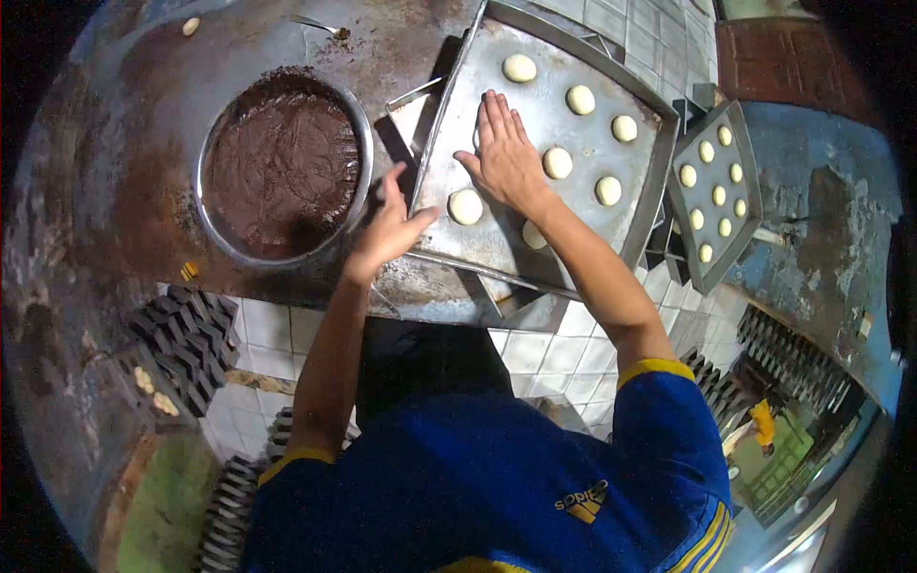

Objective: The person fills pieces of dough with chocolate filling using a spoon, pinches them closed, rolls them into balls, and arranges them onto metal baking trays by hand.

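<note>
My right hand (506, 158) lies flat with its fingers stretched out on a large metal baking tray (549, 124). Under its fingers a pale dough ball is almost wholly covered, with only a sliver of edge showing. Several round dough balls (558, 163) sit spaced apart on the same tray, and one (537, 235) is partly hidden by my right forearm. At the tray's left edge, my left hand (394, 224) hovers with thumb and fingers apart, slightly blurred and holding nothing. The nearest ball to it is a dough ball (465, 207) in the tray's left corner.
A steel bowl (203, 181) of thick dark brown paste (277, 167) stands left of the tray on the worn table (124, 181). Behind it lies a spoon-like utensil (320, 27) with brown residue. Another tray (704, 258) of smaller dough balls is at the right. Stacked dark trays (186, 334) are below.
</note>
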Demonstrator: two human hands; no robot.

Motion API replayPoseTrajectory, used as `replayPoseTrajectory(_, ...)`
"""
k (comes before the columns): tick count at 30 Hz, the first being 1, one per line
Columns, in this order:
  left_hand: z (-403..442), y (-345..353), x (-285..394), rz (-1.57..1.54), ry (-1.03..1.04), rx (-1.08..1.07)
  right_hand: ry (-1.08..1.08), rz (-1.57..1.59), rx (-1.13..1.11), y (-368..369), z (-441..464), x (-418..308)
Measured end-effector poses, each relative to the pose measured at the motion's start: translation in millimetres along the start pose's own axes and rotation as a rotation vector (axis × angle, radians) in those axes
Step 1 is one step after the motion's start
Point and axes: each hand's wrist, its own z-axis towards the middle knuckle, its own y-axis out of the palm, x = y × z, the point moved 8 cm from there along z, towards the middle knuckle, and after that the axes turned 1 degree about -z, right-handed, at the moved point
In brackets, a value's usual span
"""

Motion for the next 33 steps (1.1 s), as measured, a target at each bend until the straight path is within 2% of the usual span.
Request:
replayPoseTrajectory(1,-4,8,-3,-0.097,-0.09,-0.098,0.024,0.03,-0.009,3,-2,2)
replayPoseTrajectory(2,-12,18,-10,-0.305,-0.269,-0.228,0.036,0.054,-0.008,3,3,6)
replayPoseTrajectory(3,-12,21,-21,-0.415,-0.331,-0.27,0.044,0.045,-0.002,4,8,16)
replayPoseTrajectory(4,-13,29,-40,-0.522,-0.395,-0.318,0.161,0.621,-0.081,12,9,40)
replayPoseTrajectory(5,-10,33,-57,-0.463,-0.365,-0.318,0.263,1.198,-0.148,16,9,57)
replayPoseTrajectory(6,-8,34,-66,-0.406,-0.333,-0.313,0.368,1.314,-0.217,-2,9,69)
replayPoseTrajectory(8,-9,23,-44,-0.406,-0.325,-0.295,0.385,0.786,0.047,-25,6,63)
replayPoseTrajectory(10,-7,30,-43,-0.478,-0.296,-0.395,0.181,0.24,0.001,-7,3,16)
replayPoseTrajectory(12,-12,27,-35,-0.435,-0.279,-0.399,0.178,0.158,-0.027,1,-3,-12)
replayPoseTrajectory(14,-3,30,-50,-0.444,-0.186,-0.323,0.343,0.564,-0.041,17,2,12)
replayPoseTrajectory(15,-12,29,-44,-0.449,-0.316,-0.318,0.348,0.74,0.029,-1,-1,17)
replayPoseTrajectory(16,-21,25,-32,-0.487,-0.313,-0.278,0.362,0.8,0.132,-27,-12,22)
replayPoseTrajectory(18,-28,34,-59,-0.474,-0.359,-0.197,0.328,0.943,0.299,-104,-49,25)
replayPoseTrajectory(19,-48,31,-28,-0.552,-0.369,-0.224,0.37,1.031,0.385,-134,-77,32)
replayPoseTrajectory(20,-58,30,-30,-0.6,-0.279,-0.267,0.391,1.124,0.508,-161,-113,40)
replayPoseTrajectory(21,-72,21,-38,-0.478,-0.35,-0.259,0.45,1.207,0.616,-189,-155,49)
replayPoseTrajectory(22,-89,12,-22,-0.527,-0.355,-0.26,0.467,1.338,0.769,-199,-204,65)
replayPoseTrajectory(23,-94,6,-34,-0.579,-0.288,-0.26,0.608,1.26,0.831,-206,-259,84)
replayPoseTrajectory(25,-117,-8,-10,-0.612,-0.323,-0.156,0.821,1.164,1.061,-229,-378,91)
replayPoseTrajectory(28,-133,8,49,-0.562,-0.322,-0.221,1.222,1.033,1.366,-192,-569,95)
replayPoseTrajectory(29,-132,27,54,-0.632,-0.256,-0.177,1.319,1.036,1.46,-183,-617,85)
replayPoseTrajectory(31,-116,83,78,-0.694,-0.203,-0.232,1.495,1.012,1.619,-154,-699,65)
replayPoseTrajectory(33,-99,154,108,-0.729,-0.208,-0.274,1.631,1.027,1.646,-124,-759,51)
